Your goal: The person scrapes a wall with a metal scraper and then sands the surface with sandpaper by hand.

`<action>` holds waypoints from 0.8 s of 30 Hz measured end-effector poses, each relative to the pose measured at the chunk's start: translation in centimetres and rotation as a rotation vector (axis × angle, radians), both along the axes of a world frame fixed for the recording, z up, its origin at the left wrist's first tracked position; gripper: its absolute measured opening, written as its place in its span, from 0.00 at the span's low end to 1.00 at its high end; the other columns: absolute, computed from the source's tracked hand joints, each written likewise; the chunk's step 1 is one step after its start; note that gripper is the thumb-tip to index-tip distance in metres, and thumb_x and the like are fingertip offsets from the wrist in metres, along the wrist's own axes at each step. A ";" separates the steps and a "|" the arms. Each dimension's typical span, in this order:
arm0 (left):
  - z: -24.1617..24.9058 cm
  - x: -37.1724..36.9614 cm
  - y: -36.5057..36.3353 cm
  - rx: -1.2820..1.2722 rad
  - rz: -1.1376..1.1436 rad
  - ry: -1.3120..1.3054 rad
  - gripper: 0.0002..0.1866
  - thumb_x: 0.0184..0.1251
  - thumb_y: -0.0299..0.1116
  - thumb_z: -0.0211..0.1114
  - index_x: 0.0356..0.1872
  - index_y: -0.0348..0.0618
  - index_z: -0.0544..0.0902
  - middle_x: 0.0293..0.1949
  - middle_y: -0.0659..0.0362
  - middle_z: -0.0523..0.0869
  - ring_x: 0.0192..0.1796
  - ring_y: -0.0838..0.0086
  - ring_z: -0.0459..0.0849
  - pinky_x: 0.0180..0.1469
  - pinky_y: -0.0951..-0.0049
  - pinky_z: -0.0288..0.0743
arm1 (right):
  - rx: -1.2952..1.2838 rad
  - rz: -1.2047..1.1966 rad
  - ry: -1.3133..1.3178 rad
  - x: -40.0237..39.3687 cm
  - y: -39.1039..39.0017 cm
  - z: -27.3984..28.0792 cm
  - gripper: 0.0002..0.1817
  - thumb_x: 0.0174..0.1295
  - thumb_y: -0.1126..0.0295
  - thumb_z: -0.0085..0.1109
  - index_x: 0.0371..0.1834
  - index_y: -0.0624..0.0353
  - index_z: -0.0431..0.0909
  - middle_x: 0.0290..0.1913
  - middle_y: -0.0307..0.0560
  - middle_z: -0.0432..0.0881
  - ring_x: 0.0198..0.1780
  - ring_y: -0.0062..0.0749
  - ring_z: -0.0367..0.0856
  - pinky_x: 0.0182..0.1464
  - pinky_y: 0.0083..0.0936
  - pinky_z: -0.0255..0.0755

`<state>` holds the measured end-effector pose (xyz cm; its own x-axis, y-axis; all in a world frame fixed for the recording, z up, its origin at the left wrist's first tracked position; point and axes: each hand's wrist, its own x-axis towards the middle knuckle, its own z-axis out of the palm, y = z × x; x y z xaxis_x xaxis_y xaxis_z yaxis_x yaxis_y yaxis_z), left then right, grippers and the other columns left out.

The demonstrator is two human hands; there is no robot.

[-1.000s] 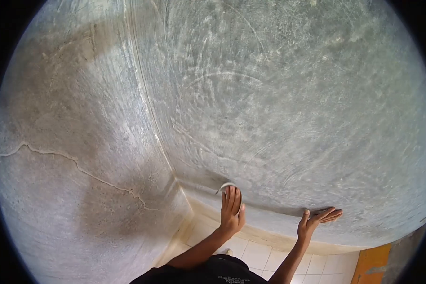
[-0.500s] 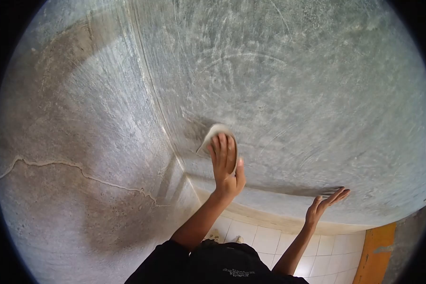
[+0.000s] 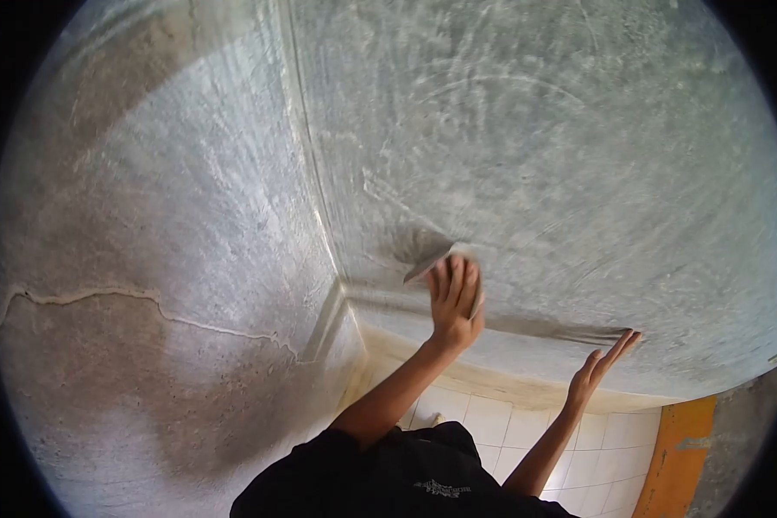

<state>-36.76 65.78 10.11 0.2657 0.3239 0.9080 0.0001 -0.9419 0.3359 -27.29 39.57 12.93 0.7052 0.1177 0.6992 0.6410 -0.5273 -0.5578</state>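
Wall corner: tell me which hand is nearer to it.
Left. The left hand presses a sanding sheet on the wall just right of the corner; the right hand rests flat farther right.

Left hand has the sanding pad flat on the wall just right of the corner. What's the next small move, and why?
Probably slide the pad a little to the right along the wall. The left hand presses it flat close to the corner, and the swirl marks run on to the right. The right hand is braced open on the wall lower right, so the stance looks steady.
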 end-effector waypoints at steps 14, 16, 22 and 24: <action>-15.7 -2.9 -6.1 -0.176 -0.106 0.244 0.34 0.52 0.25 0.59 0.66 0.33 0.67 0.68 0.38 0.63 0.67 0.38 0.64 0.67 0.36 0.55 | -0.027 -0.008 0.045 0.7 0.5 -1.3 0.46 0.67 0.32 0.31 0.79 0.48 0.34 0.79 0.50 0.23 0.79 0.47 0.20 0.75 0.55 0.26; -16.9 -3.3 -7.0 -0.177 -0.138 0.272 0.34 0.52 0.25 0.59 0.66 0.33 0.67 0.68 0.38 0.62 0.66 0.38 0.64 0.66 0.36 0.56 | -0.033 -0.013 0.043 0.7 0.4 -1.4 0.46 0.67 0.32 0.31 0.79 0.48 0.33 0.79 0.50 0.22 0.79 0.47 0.20 0.75 0.55 0.25; -5.4 1.7 -3.5 -0.075 -0.005 0.080 0.27 0.73 0.35 0.47 0.66 0.24 0.62 0.72 0.34 0.53 0.74 0.34 0.46 0.71 0.37 0.38 | -0.050 -0.001 0.024 1.9 -0.3 -2.5 0.47 0.67 0.32 0.32 0.79 0.48 0.31 0.78 0.52 0.20 0.78 0.49 0.18 0.74 0.57 0.24; 1.7 1.4 -2.5 -0.115 0.010 -0.032 0.28 0.76 0.36 0.42 0.69 0.24 0.58 0.74 0.37 0.47 0.76 0.39 0.38 0.72 0.40 0.32 | -0.056 0.027 0.012 2.4 -0.8 -3.1 0.47 0.67 0.32 0.32 0.79 0.48 0.30 0.78 0.52 0.19 0.78 0.49 0.17 0.74 0.58 0.23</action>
